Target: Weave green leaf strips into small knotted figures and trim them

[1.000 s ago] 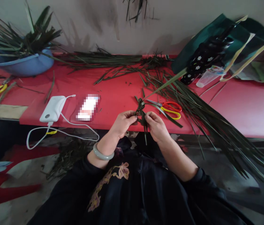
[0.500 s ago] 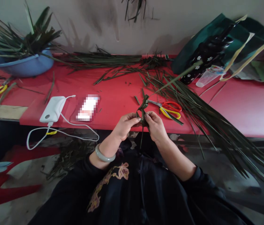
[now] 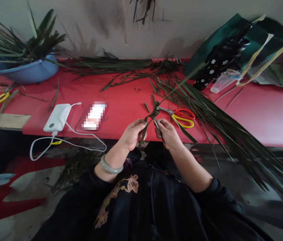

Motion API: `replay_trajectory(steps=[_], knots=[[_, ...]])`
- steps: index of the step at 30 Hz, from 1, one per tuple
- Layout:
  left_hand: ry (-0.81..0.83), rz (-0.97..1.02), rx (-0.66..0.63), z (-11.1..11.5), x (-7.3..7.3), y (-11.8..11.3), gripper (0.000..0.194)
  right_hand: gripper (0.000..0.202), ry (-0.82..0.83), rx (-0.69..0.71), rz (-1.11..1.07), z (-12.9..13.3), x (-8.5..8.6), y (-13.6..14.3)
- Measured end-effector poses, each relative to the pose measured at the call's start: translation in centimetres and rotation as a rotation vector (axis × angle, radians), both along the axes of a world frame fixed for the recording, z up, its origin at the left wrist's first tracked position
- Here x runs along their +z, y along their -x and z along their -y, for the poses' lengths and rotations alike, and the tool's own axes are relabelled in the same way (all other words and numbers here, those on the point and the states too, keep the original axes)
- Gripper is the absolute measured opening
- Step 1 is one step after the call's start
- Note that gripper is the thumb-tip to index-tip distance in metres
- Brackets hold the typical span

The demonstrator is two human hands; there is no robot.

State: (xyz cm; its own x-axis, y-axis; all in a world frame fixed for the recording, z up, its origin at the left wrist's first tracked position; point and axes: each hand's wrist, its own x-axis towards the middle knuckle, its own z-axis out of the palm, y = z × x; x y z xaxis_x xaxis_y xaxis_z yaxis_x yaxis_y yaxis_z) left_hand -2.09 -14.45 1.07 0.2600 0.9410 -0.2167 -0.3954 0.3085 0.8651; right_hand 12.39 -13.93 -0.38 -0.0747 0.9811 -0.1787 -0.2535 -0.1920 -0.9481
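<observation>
A small knotted piece of green leaf strips (image 3: pixel 154 109) is held up over the table's front edge, with a long thin strip running from it to the upper right. My left hand (image 3: pixel 133 134) is closed, pinching one strip end between thumb and fingers. My right hand (image 3: pixel 168 134) is closed on another strip end, which hangs down below the fingers. The two ends spread apart beneath the knot. Just right of the knot lie scissors (image 3: pixel 181 117) with red and yellow handles. My fingertips under the strips are partly hidden.
Long green leaves (image 3: pixel 214 117) reach over the red table's (image 3: pixel 121 97) right front edge. To the left are a white power bank (image 3: pixel 58 117) with a cable, a phone (image 3: pixel 94 116), yellow-handled scissors (image 3: pixel 0 97) and a blue basin (image 3: pixel 36 72) of leaves. A plastic cup (image 3: pixel 224 81) stands back right.
My hands have moved apart, left hand to the left and right hand slightly right. The strip ends, close together before, now spread separately below the knot.
</observation>
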Motion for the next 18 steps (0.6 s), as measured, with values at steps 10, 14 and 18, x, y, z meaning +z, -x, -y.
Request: replay_trajectory(steps=[10,14,18], knots=[[-0.19,-0.234,0.081,-0.5,0.6,1.0,0.037,0.039,0.006,0.173,0.174,0.8,0.8,-1.0],[-0.2,-0.205,0.066,-0.7,0.2,1.0,0.03,0.03,-0.046,0.202,0.235,1.1,0.4,-0.9],[-0.15,-0.163,0.13,-0.7,0.0,0.6,0.029,0.014,-0.397,-0.081,0.619,1.5,0.7,-1.0]])
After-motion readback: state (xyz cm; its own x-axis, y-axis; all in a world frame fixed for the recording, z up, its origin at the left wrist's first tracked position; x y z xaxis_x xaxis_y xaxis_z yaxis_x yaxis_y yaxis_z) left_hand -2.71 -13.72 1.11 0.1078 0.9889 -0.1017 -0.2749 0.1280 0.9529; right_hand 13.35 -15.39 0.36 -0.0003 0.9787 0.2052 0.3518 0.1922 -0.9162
